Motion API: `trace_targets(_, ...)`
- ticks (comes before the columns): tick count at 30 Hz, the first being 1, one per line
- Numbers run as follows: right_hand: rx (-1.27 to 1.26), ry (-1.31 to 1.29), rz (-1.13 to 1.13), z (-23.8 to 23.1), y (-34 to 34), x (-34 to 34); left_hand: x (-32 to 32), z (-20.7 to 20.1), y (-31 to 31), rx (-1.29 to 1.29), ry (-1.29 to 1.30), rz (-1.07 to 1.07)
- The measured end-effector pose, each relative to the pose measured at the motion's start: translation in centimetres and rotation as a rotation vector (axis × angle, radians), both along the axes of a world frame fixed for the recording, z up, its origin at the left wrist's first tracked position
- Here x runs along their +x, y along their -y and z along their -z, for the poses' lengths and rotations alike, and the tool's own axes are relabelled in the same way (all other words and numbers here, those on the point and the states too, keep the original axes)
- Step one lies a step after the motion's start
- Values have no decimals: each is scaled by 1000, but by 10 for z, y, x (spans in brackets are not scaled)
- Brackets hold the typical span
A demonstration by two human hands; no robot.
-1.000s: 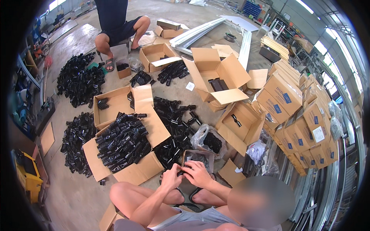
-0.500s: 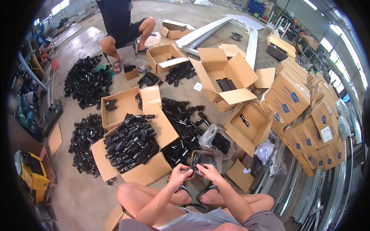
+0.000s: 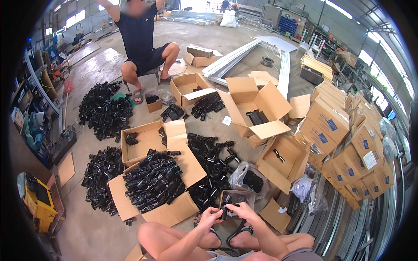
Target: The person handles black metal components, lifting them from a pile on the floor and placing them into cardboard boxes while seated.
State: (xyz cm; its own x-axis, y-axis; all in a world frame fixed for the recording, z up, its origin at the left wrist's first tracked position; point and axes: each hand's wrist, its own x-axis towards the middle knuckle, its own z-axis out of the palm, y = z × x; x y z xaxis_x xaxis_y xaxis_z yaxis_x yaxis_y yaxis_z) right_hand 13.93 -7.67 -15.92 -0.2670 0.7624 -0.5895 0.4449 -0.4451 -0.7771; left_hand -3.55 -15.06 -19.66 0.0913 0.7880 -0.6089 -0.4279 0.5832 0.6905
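My left hand (image 3: 210, 216) and my right hand (image 3: 242, 211) are close together above my feet. Between their fingertips is a small black part (image 3: 224, 212), pinched from both sides; its exact shape is partly hidden by the fingers. Just beyond them stands a small box lined with clear plastic (image 3: 237, 196), its contents hard to make out. Beside it lies a clear bag (image 3: 252, 180) of small black pieces. An open carton (image 3: 170, 214) to the left is heaped with black plastic-looking parts (image 3: 154, 180).
Loose black parts lie in piles (image 3: 104, 174) around the cartons. An open carton (image 3: 285, 163) holding a black piece stands at right, before stacked closed boxes (image 3: 326, 119). Metal profiles (image 3: 344, 230) lie lower right. Another person (image 3: 141, 39) sits across, arms raised.
My view has tilted upward, so the scene sits lower. My hands have come closer together around the black part. The other person's raised arms now show.
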Motion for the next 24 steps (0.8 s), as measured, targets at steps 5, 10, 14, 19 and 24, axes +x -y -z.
trace_targets(5, -226, -39, 32, -12, -2, 0, -3, 1, 0, -24, 84, -34)
trace_targets(10, -263, -166, 77, -8, 0, 1, -2, 5, 2, -52, 56, -43)
trace_targets(14, -309, -233, 114, -4, 4, -1, -2, 5, 4, -58, 38, -48)
trace_targets(19, -395, -269, 124, 16, 1, 11, 4, 1, 2, -9, 40, -35)
trace_targets(24, -261, -139, 156, 1, 11, -9, -1, 2, 7, -37, 141, -59)
